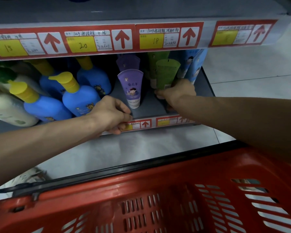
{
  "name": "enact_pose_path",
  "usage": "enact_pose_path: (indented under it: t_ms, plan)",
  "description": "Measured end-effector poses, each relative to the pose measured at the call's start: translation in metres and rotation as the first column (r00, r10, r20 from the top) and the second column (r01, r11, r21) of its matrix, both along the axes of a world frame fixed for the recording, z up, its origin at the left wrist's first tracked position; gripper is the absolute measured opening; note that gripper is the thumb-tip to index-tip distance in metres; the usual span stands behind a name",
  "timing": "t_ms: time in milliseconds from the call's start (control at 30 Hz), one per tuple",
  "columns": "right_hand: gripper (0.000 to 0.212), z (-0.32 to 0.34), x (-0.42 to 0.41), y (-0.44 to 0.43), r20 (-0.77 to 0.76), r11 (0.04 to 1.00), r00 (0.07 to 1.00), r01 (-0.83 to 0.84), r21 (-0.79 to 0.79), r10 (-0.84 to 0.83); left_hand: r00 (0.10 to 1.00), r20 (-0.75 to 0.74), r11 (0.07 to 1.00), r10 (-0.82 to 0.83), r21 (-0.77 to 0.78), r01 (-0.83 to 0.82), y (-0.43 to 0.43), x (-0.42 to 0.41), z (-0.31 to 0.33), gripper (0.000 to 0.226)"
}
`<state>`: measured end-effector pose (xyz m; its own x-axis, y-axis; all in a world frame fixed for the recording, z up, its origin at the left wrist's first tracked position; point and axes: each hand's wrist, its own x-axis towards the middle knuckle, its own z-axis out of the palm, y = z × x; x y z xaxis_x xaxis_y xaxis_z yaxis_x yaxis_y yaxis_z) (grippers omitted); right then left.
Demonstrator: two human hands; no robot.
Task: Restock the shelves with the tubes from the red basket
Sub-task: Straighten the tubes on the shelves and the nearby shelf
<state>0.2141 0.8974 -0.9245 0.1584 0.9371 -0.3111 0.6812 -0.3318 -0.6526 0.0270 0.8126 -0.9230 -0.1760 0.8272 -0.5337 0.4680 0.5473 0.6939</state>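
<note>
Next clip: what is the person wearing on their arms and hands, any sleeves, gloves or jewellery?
The left forearm and right forearm are bare to the frame edge, with no sleeve in view. The left hand and right hand are ungloved; no watch, bracelet or ring shows.

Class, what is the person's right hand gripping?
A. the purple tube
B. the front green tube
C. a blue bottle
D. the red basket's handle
B: the right hand curls its fingers round the base of the front green tube, apart from the purple tube standing to its left.
</note>
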Motion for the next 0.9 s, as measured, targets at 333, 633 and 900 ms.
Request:
enact_pose_path:
  t_ms: [333,633,900]
  plan:
    - [0.064,-0.017,-0.012,0.001,-0.013,0.997,0.998,0.061,0.042,-0.061,1.000,0.011,0.996,0.020,0.086,-0.021,-0.001,0.001,-0.002,0.003]
    - [0.033,-0.025,-0.005,0.004,-0.013,0.999,1.000,-0.014,0.038,0.014,1.000,0.019,0.995,0.019,0.102,-0.021,-0.002,0.001,0.001,0.005]
    - [0.029,-0.027,-0.001,0.005,0.025,0.999,0.999,-0.028,0.036,0.027,1.000,0.007,0.994,0.015,0.106,-0.015,-0.002,0.001,0.001,0.003]
